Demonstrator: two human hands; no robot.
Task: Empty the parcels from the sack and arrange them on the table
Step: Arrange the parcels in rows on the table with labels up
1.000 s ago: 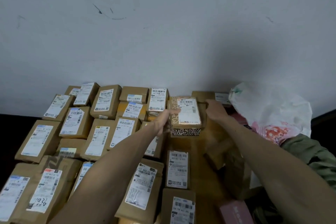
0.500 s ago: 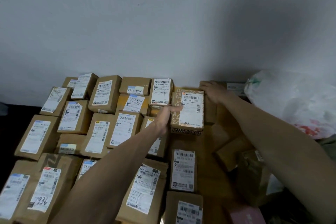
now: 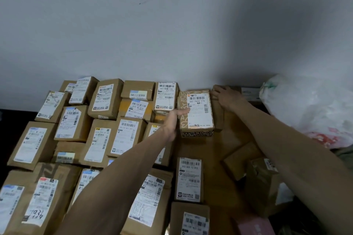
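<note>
Parcels [image 3: 73, 123]: brown cardboard boxes with white barcode labels, packed side by side and partly overlapping over the left half of the table, from the wall to the near edge.
Marked parcel [image 3: 41, 196]: at the near left, its label bears handwritten digits in dark ink.
Wall [image 3: 172, 34]: pale and scuffed, with the back row of parcels right up against it.
Left hand [image 3: 174, 120]: reaches in over the rows; its straight fingers touch the left side and top edge of the patterned box, clasping nothing.
Patterned box [image 3: 196, 113]: brown with white lettering on its sides and a large white label on top. It sits in the back row, just right of the last plain parcel and close to the wall.
Right hand [image 3: 226, 97]: lies palm down with its fingers stretched flat on the plain box, not closed round anything.
Plain box [image 3: 217, 120]: unlabelled brown, touching the right side of the patterned box, its back end at the wall.
Table [image 3: 215, 150]: a bare brown stretch shows in front of the patterned box.
Loose boxes [image 3: 239, 160]: two brown ones lie askew on the right side, under the right forearm.
Pink box [image 3: 254, 225]: at the bottom edge, only partly in view.
Sack [image 3: 305, 108]: white plastic with red print low down and a green mark near the top, bulging, at the far right against the wall.
</note>
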